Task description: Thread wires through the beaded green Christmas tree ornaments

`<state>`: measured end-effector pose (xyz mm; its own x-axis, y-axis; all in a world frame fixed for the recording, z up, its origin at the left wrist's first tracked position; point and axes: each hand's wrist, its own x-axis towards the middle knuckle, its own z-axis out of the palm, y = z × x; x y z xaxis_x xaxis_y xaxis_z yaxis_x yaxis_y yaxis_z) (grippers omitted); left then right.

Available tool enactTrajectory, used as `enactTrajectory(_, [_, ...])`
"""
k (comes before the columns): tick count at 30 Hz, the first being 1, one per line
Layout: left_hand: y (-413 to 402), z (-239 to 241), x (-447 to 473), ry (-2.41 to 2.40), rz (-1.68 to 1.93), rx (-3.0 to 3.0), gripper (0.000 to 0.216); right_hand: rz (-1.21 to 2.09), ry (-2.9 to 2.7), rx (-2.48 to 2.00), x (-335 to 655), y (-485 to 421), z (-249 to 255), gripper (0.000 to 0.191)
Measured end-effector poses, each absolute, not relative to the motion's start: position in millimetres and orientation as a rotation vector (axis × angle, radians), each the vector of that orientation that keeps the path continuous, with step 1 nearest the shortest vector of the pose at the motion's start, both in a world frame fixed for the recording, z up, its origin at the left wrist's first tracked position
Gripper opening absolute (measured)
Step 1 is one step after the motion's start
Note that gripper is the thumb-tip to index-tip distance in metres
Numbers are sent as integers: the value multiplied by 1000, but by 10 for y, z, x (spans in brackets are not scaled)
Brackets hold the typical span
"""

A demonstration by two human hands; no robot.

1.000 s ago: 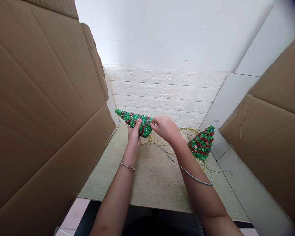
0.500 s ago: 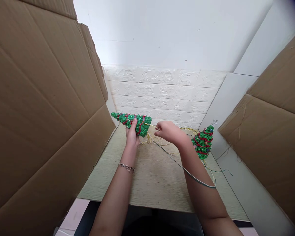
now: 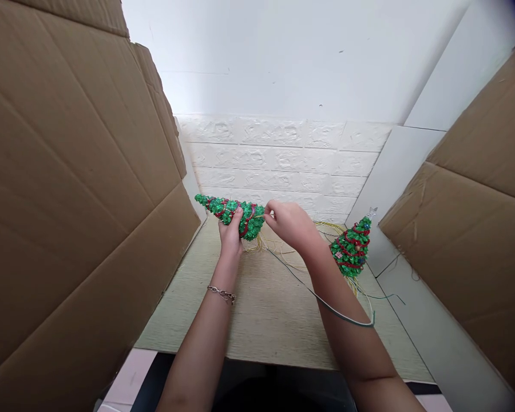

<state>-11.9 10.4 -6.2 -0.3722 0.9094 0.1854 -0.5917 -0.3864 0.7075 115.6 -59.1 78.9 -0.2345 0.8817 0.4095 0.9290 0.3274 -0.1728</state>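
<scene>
My left hand (image 3: 232,233) grips a small green beaded Christmas tree (image 3: 229,209) wound with red garland, held on its side with its tip pointing left above the wooden table (image 3: 266,309). My right hand (image 3: 288,223) is pinched at the tree's wide base, fingers closed on a thin yellow wire (image 3: 278,249) that trails down to the table. A grey-green cable (image 3: 339,312) runs under my right forearm. A second finished tree (image 3: 352,247) with a clear star on top stands upright at the right.
Large cardboard sheets (image 3: 77,194) wall in the left side, and more cardboard (image 3: 476,229) leans at the right. A white brick-pattern wall (image 3: 283,166) closes the back. Loops of yellow wire (image 3: 330,229) lie behind the standing tree.
My right hand pulled away to the right from the tree's base, then came back to it. The held tree shifted slightly left and stayed on its side.
</scene>
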Motion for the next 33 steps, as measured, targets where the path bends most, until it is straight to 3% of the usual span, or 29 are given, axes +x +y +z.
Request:
enactTrajectory(8, [65,-35,-93,688,1886,732,39,-175,-2275,-1575,1028,-454,629,19])
enactTrajectory(13, [95,-53,-133,681,1890,647,38,8,-2206,-1767,1194,-539,687,22])
enactTrajectory(20, [151,-90,-179,680,1918,583,39,284,-2105,-1752,1486,-721,906,11])
enactTrajectory(27, [119,-88,-118,752,1953,711,38,156,-2098,-1627,1442,-770,963,21])
enactTrajectory(33, [98,-99,-100,965,2041,812,54,95,-2208,-1794,1350,-739,916,21])
